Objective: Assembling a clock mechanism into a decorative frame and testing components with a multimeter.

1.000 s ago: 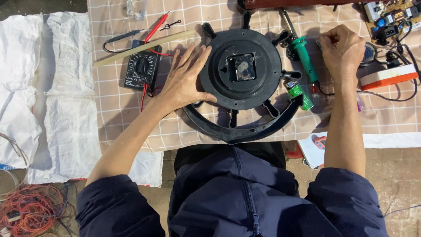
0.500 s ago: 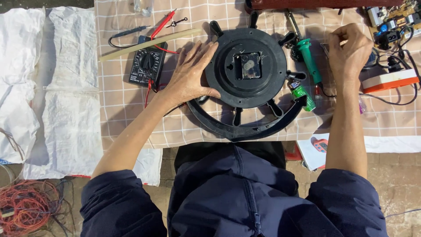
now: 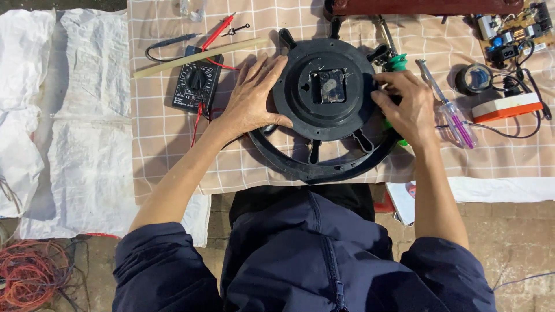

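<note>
Two screwdrivers (image 3: 395, 63) (image 3: 448, 107) — one multimeter (image 3: 195, 86)

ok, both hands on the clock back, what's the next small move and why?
Probably lift the green screwdriver from under the right hand: the left hand already steadies the black wheel-shaped clock lying face down, its movement module exposed, and the right fingers rest on that tool.

I wear a dark navy jacket, zip running down the middle of the chest. Both sleeves pushed up above the elbows, bunched in folds. Forearms bare. Left hand (image 3: 251, 104) and right hand (image 3: 407, 110): no gloves, no rings or watch visible.
</note>
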